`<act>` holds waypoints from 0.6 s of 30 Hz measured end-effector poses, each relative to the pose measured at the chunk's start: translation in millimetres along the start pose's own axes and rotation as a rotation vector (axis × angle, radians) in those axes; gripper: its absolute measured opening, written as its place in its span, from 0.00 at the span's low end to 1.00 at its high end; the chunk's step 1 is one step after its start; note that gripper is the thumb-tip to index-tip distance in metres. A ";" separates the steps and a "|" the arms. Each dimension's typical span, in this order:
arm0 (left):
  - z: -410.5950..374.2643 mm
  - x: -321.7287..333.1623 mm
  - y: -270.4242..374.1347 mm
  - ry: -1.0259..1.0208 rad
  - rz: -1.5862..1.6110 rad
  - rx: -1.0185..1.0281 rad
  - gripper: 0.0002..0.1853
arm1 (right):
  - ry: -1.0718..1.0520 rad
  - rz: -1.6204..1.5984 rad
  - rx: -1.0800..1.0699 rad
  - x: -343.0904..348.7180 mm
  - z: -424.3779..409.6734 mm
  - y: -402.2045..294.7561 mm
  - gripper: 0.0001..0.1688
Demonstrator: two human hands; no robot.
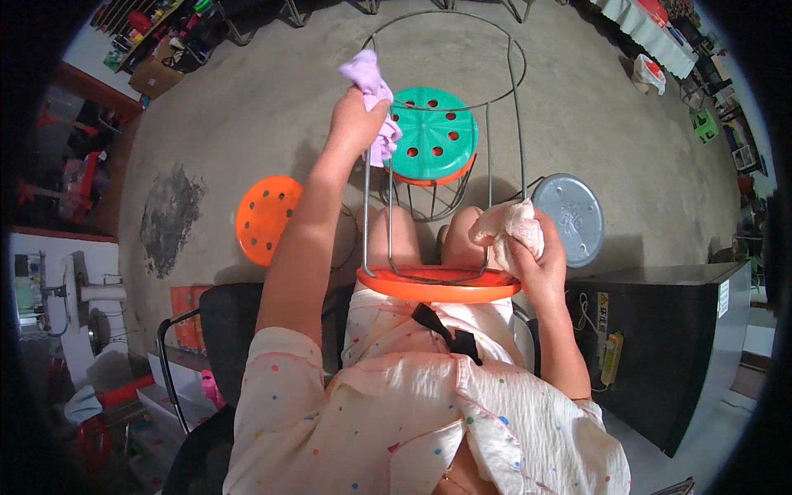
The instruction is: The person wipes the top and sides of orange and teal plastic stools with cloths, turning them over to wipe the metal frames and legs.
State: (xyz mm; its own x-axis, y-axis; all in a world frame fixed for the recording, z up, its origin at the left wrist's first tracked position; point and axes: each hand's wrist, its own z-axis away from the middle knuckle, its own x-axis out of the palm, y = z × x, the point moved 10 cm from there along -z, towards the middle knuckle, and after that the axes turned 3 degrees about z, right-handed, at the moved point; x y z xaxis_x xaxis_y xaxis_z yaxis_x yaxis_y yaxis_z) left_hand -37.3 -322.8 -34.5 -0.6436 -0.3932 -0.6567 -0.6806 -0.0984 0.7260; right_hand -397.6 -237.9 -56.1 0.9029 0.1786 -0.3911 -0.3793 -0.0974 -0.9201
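On its side across my lap lies a stool with an orange plastic seat [433,291] towards me. Its thin metal legs [520,124] reach away to a round wire base ring [455,12]. My left hand [359,124] grips a lilac cloth [374,93] wrapped against a leg on the left side. Lower right, my right hand [544,260] holds a bunched pale pink-and-white cloth [516,232] beside the right-hand leg, close to the seat. The cloth hides the part of the leg beneath it.
A green-topped stool [427,139] stands before my knees, an orange stool [266,216] to the left and a grey stool [569,219] to the right. A black cabinet [643,346] bearing writing is at my right, a black chair [229,334] at my left.
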 end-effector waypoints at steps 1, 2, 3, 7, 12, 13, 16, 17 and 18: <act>11.4 1.4 5.0 0.031 0.030 0.028 0.22 | 0.008 0.008 0.003 -2.3 1.5 1.7 0.26; 25.4 -0.5 8.8 0.064 0.058 0.054 0.21 | 0.012 0.015 0.005 -3.8 2.4 3.1 0.26; 43.1 -3.2 14.4 0.051 0.081 0.071 0.21 | 0.014 0.016 0.005 -3.9 3.3 3.6 0.26; 134.7 -10.4 35.0 0.017 0.104 0.129 0.23 | 0.006 0.039 -0.012 -9.7 8.0 4.6 0.27; 175.8 -27.6 56.7 -0.009 0.035 0.277 0.26 | -0.035 0.002 -0.014 -3.1 3.7 -2.8 0.27; 172.4 -27.9 58.6 -0.017 0.037 0.311 0.25 | -0.033 -0.001 -0.016 -3.2 2.6 -1.3 0.27; 121.3 -16.0 44.1 -0.076 -0.059 0.211 0.21 | -0.013 -0.004 -0.027 -5.5 -0.8 -1.0 0.27; 102.6 -16.5 44.5 -0.039 0.019 0.256 0.20 | -0.022 -0.004 -0.026 -4.6 -1.2 -0.5 0.26; 82.9 -17.6 43.1 0.001 0.095 0.301 0.20 | -0.035 -0.007 -0.026 -3.3 -1.8 -0.3 0.26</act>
State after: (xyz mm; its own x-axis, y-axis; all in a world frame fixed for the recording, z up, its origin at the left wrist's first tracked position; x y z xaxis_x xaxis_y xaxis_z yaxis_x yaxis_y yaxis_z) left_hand -84.4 -244.4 -8.5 -0.7090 -0.3883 -0.5886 -0.6906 0.2137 0.6909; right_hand -400.0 -240.3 -54.5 0.8977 0.2133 -0.3855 -0.3671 -0.1217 -0.9222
